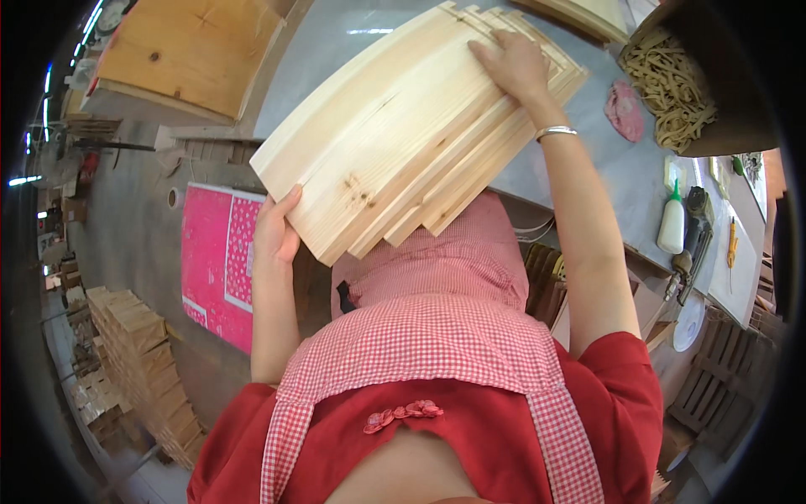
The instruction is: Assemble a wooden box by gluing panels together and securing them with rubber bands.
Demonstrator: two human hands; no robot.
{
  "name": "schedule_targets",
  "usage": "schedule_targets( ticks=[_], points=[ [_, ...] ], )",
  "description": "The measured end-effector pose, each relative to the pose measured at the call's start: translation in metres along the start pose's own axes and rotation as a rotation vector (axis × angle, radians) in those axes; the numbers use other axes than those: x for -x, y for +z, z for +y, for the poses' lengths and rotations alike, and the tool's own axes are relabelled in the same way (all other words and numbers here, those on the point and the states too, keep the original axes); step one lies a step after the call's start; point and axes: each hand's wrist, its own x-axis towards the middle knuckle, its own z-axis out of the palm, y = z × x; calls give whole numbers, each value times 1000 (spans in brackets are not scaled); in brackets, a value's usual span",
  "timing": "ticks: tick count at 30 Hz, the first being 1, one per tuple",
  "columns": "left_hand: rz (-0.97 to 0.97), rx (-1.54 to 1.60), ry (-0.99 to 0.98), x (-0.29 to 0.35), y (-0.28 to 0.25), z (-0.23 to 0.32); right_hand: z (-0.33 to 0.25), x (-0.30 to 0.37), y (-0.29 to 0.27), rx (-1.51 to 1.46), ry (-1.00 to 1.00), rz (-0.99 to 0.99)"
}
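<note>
Several pale wooden boards (395,126) form a stepped, fanned-out stack, tilted across the worktable's near edge. Knots and grain show on the top board. My left hand (275,231) grips the stack's near left corner, thumb on top and fingers mostly hidden beneath. At the far right end, my right hand (514,65) holds the boards from above, its thumb apart and its fingers over the stepped ends. A silver bangle (557,132) circles my right wrist. What supports the boards underneath is hidden.
On the grey worktable (579,172) lie a pink cloth (624,111), a green-tipped white bottle (672,223) and a dark air tool (697,223). A box of tan strips (676,88) stands far right. Left are a wooden box (180,55), a pink sheet (206,260) and stacked wood (143,353).
</note>
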Motion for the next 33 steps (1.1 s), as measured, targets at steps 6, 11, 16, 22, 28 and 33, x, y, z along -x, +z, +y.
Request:
schedule_targets(
  ticks=[6,11,16,22,28,33],
  points=[
    [6,15,-22,-3,3,5,-1,2,-8,-76,17,-13],
    [-12,19,-12,-8,1,5,-3,3,-12,-76,6,29],
    [-7,10,3,-2,6,4,-2,3,-14,-114,7,25],
    [270,-545,319,-3,5,6,-6,7,-13,-110,18,39],
    [-36,-1341,984,-10,100,44,2,11,-10,-115,40,38],
    [-463,-1427,1205,-57,212,28,9,8,4,-215,-10,128]
  ],
)
